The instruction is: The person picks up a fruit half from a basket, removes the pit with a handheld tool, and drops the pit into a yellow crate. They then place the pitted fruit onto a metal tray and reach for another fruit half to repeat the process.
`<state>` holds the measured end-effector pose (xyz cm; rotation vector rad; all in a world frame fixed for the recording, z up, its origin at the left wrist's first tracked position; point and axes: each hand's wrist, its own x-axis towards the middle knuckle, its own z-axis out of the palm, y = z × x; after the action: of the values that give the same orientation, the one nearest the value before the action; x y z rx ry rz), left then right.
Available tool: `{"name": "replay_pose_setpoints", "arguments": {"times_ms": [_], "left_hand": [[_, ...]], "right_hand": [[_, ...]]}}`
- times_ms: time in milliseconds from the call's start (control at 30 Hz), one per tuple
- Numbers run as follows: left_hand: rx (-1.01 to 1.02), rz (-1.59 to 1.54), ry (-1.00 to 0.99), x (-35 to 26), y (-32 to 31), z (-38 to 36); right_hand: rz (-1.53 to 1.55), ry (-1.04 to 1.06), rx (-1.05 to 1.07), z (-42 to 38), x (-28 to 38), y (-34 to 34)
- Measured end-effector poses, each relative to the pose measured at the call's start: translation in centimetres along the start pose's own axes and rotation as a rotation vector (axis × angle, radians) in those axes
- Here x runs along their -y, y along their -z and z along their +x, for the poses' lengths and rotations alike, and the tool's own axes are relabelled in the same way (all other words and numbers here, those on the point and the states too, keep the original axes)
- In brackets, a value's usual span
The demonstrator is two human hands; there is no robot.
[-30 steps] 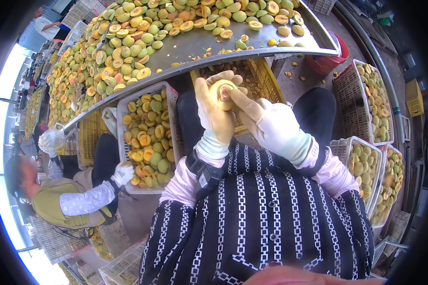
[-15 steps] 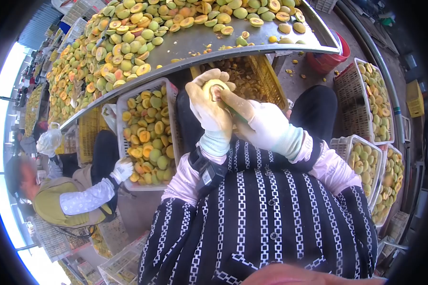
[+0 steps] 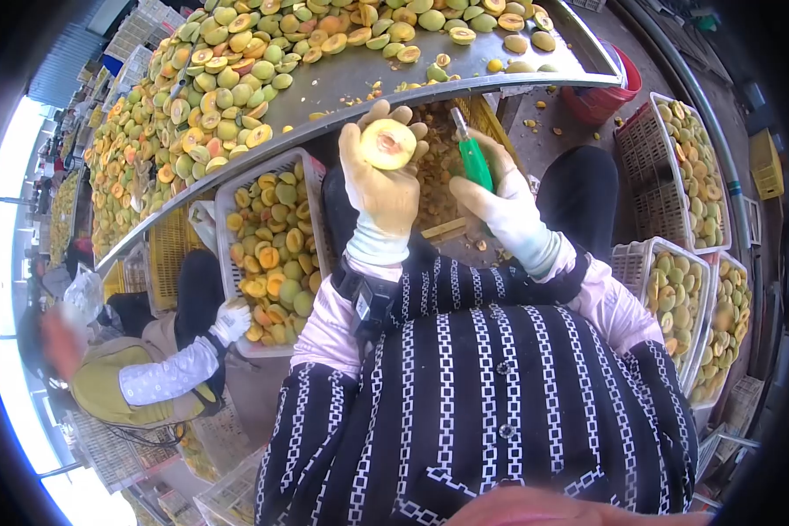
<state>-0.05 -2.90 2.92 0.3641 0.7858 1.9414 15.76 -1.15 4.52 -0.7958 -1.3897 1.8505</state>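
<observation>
Metal table [image 3: 324,92] stretches across the upper part of the view, and on it lies a big heap of fruit [image 3: 228,79], green and orange, many pieces cut open. Below its edge, in front of the person, stands a yellow crate [image 3: 489,123] with brown bits inside.

The person's left hand [image 3: 381,188], in a stained glove, is turned palm up. Its fingers and thumb are closed around a half fruit [image 3: 387,144], which sits in the palm with the cut face toward the camera; this face is pale yellow with a reddish-brown middle. The right hand [image 3: 507,206], also gloved, is to the right of it. Its fingers are wrapped on the green handle of a tool [image 3: 475,164], whose metal tip points up and away from the person. The tip is near the half fruit, but apart from it.

On the left side stands a white crate [image 3: 223,250], filled with fruit pieces. Next to it a co-worker [image 3: 105,381] is sitting, with one gloved hand [image 3: 231,323] at the crate's edge. On the right are a red bucket [image 3: 590,103] and more loaded crates [image 3: 642,175].
</observation>
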Motion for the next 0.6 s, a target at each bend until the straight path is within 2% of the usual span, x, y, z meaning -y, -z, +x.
{"name": "replay_pose_setpoints", "arguments": {"times_ms": [33,67,100,133,167,233,300,333,433,467,533,600], "left_hand": [[0.053,-0.096,-0.009,0.4,-0.2,0.1],[0.106,-0.193,-0.013,0.9,-0.5,0.0],[0.14,-0.197,-0.03,1.4,-1.3,-0.5],[0.285,-0.232,-0.019,1.9,-0.9,-0.6],[0.31,-0.232,0.017,2.1,-0.9,-0.8],[0.331,-0.235,0.055,1.7,-0.8,-1.0],[0.4,-0.442,0.475,0.4,-0.1,-0.8],[0.393,-0.439,0.477,0.4,0.2,-0.8],[0.382,-0.519,0.557,1.3,1.8,-0.5],[0.376,-0.519,0.552,1.7,2.2,-0.6],[0.231,-0.562,0.401,2.1,2.4,-0.9],[0.158,-0.626,0.407,2.0,2.5,-0.7]], "right_hand": [[-0.01,-0.091,-0.04,0.4,0.3,0.0],[-0.003,-0.084,-0.055,0.8,0.4,0.0],[0.045,-0.155,0.013,1.2,0.5,0.2],[0.092,-0.227,0.082,1.4,0.5,0.5],[0.202,-0.151,0.089,1.6,0.1,0.8],[0.116,-0.122,0.079,2.1,0.5,1.7],[-0.072,0.0,0.097,3.2,0.2,2.5],[-0.066,-0.005,0.097,3.5,-0.1,2.8],[-0.61,0.211,0.173,4.1,-0.6,3.1],[-0.608,0.209,0.18,4.2,-1.0,3.2],[-0.669,0.494,0.059,4.0,-1.4,3.0],[-0.651,0.46,0.038,3.0,-1.1,3.1]]}}
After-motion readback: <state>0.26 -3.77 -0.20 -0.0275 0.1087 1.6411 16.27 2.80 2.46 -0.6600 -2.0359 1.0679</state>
